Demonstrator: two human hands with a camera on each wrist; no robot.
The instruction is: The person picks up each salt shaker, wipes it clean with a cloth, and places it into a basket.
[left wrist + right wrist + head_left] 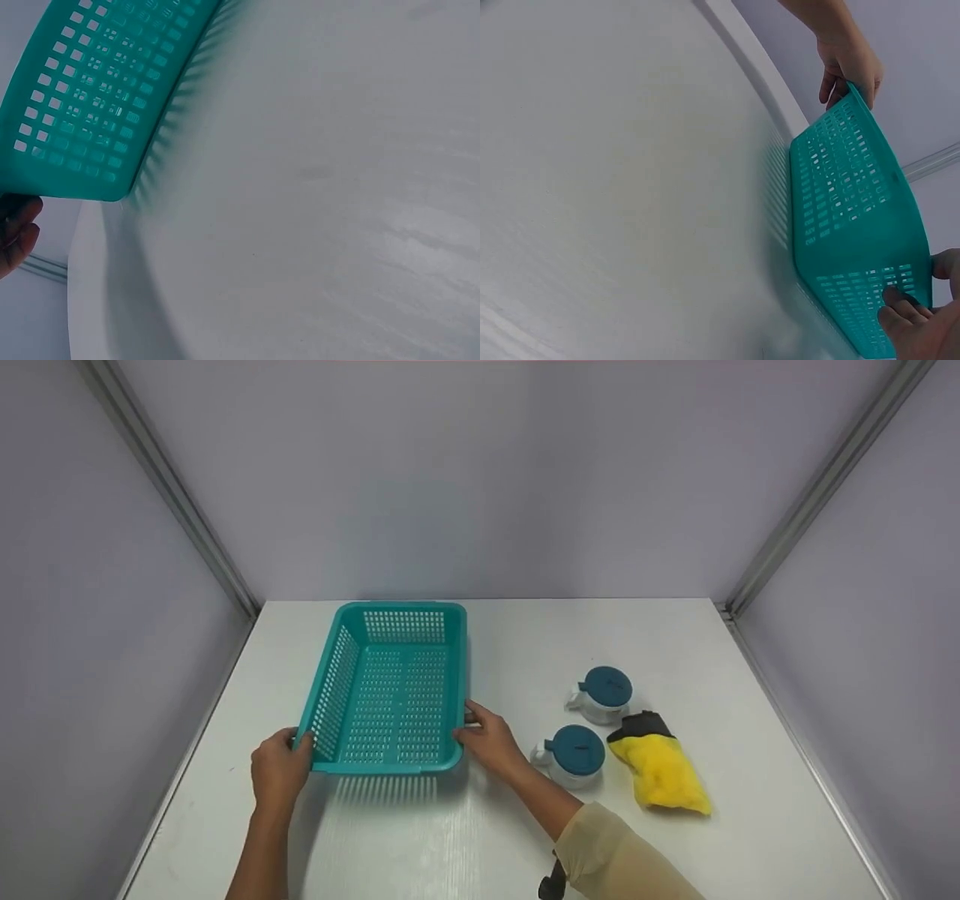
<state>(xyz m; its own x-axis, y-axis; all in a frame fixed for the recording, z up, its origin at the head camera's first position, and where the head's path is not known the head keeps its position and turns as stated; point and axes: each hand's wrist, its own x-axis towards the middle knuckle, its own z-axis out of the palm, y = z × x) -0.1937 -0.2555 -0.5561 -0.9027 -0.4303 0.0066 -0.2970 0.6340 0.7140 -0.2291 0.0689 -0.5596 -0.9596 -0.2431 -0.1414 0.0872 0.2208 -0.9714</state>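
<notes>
A teal plastic basket (397, 705) with slotted walls is on the white table, toward the left and back. Nothing lies inside it. My left hand (281, 769) grips the rim at its near left corner, thumb over the edge. On the opposite side, my right hand (491, 739) pinches the right rim close to the near corner. The right wrist view shows the basket (847, 187) from outside, with the right hand's fingers (907, 315) against its wall. In the left wrist view only some fingertips (22, 232) show under the basket's rim.
Right of the basket stand two clear glass jars with blue lids, one farther back (607, 688) and one nearer (576, 751), close to my right forearm. Beside them lies a yellow and black cloth bundle (667, 772). Grey walls (480, 480) enclose the table (750, 750).
</notes>
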